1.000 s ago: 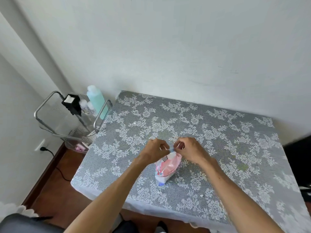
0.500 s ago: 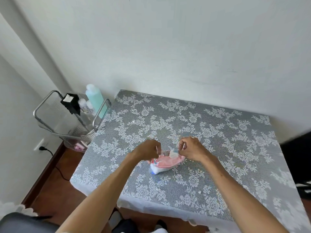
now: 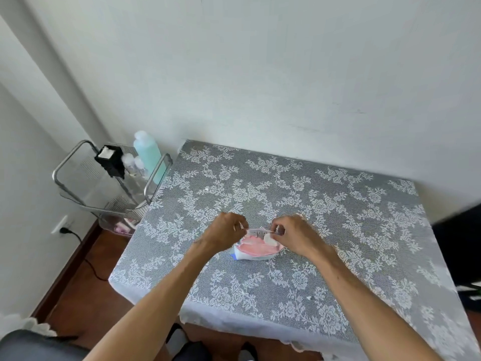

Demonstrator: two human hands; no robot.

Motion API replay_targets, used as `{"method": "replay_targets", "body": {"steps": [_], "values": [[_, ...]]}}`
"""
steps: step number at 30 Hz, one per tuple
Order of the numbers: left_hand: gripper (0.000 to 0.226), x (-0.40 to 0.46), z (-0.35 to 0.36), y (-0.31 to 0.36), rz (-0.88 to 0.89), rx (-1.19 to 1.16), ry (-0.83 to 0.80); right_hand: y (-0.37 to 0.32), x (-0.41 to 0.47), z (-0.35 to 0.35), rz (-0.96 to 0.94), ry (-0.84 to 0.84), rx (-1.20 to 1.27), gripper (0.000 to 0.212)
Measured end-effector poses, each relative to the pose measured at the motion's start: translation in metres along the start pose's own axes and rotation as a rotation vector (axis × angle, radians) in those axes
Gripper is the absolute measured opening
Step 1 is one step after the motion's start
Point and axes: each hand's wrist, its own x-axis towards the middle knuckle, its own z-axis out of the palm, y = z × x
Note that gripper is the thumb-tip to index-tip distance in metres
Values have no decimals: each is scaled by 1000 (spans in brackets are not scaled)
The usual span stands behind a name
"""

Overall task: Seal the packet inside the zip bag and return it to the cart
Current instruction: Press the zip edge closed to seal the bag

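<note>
1. A clear plastic zip bag (image 3: 256,247) lies on its side on the table with a grey-and-white floral lace cloth (image 3: 325,204), near the table's front half, between the two hands.
2. Inside the bag sits a pink and white packet (image 3: 253,250) with a blue corner showing at its left end; any print on it is too blurred to read.
3. The left hand (image 3: 225,231) has its fingers curled and pinches the bag's top edge at the left end.
4. The right hand (image 3: 294,234) pinches the same top edge at the right end, so the edge is drawn out between them as a thin line.
5. Whether the zip strip is closed along its length cannot be told.
6. A metal-framed cart with clear shelves (image 3: 109,183) stands just beside the table's left far corner.
7. On its top shelf stand a tall pale-green bottle with a white cap (image 3: 148,155), a black box-like item with a white top (image 3: 109,158) and some small clear bottles (image 3: 132,162); no labels are legible.
</note>
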Motion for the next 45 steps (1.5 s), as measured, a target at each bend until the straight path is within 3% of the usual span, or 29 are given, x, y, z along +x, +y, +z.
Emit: {"method": "replay_targets", "body": {"steps": [5, 12, 18, 26, 32, 38, 42, 45], "values": [[20, 0, -1, -5, -99, -48, -102, 2, -4, -3, 114, 32, 156, 19], [19, 9, -1, -6, -117, -140, -147, 5, -6, -14, 261, -113, 173, 9], [31, 13, -10, -5, -118, -216, -265, 7, -9, -23, 321, -208, 197, 21], [29, 13, -5, 6, -209, -202, -235, 2, -9, -18, 293, -90, 124, 15], [26, 16, 3, 14, -196, -79, -61, -4, -14, -18, 175, -41, 18, 13], [24, 18, 8, 13, -173, -21, 94, -5, -14, -22, 180, -55, -50, 15], [31, 19, 3, 13, -171, 17, 87, 0, -12, -26, 220, -83, 16, 12], [25, 23, -11, 12, -196, -36, -22, 5, -11, -34, 274, -120, 156, 9]]}}
